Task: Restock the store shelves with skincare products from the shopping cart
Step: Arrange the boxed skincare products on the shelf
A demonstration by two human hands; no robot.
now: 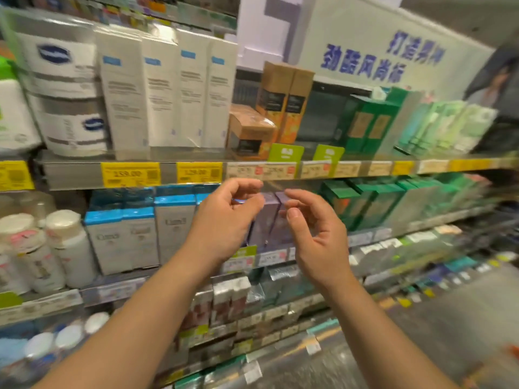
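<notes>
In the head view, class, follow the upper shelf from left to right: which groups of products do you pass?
White tubs → tall white boxes → orange-brown boxes → dark green boxes → pale green boxes.

Both bare forearms reach forward; left hand (224, 220) and right hand (314, 234) face each other (fingers loosely curled, empty).
</notes>
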